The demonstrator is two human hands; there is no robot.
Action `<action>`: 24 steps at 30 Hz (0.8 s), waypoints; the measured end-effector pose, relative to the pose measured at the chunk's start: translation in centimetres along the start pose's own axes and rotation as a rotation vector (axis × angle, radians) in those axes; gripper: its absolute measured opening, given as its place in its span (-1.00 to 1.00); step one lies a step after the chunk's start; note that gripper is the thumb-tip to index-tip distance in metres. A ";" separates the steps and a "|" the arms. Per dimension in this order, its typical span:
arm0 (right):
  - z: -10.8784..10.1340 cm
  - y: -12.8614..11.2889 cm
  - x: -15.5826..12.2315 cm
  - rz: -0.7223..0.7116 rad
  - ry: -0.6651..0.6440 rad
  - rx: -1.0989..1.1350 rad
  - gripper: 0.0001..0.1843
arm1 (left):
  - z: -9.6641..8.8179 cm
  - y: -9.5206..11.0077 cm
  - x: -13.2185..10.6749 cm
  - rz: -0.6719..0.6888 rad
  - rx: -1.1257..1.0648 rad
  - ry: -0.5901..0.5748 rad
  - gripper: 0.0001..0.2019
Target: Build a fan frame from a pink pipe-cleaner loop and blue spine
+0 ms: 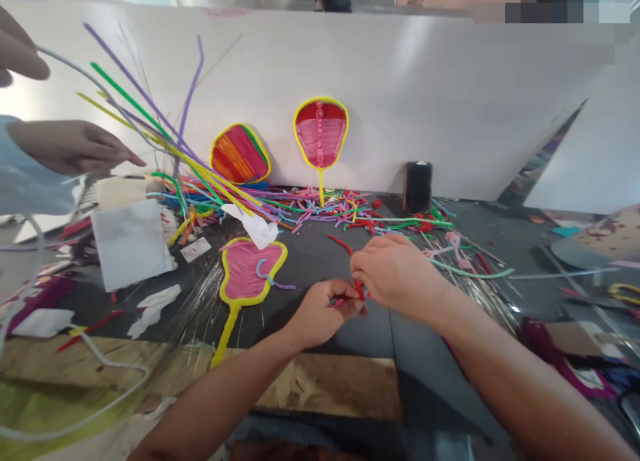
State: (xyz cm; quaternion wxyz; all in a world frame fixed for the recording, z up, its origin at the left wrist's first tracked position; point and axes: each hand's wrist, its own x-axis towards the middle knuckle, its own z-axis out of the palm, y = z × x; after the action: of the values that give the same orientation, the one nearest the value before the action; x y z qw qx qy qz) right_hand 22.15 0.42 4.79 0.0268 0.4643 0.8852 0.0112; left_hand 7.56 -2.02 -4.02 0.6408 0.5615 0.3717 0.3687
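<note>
My left hand [320, 311] and my right hand [395, 271] meet over the dark table [350, 341], both pinching a short red pipe cleaner piece [359, 289] between their fingertips. Most of the piece is hidden by the fingers. Just left of my left hand lies a flat pink fan shape with a yellow border and handle [247, 274], with a blue and purple strand across it. Another loose red strand [341, 243] lies just beyond my hands.
A heap of coloured pipe cleaners [310, 208] runs along a white board [400, 88]; two finished fans [321, 134] [240, 154] lean on it. A black spool [417, 186] stands right. Another person's hands [75, 146] reach in at left, above white paper [131, 242].
</note>
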 end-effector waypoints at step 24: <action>10.3 -0.8 -2.1 0.226 0.439 1.230 -0.73 | -0.6 1.3 -0.3 -0.154 -0.369 -0.062 -0.80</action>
State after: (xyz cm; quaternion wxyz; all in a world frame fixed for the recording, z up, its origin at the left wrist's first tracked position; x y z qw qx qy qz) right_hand 23.26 -1.87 -5.46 -0.4256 0.4717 0.6610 -0.3993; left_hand 6.87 -1.89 -2.75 0.7703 0.4154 0.3197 0.3631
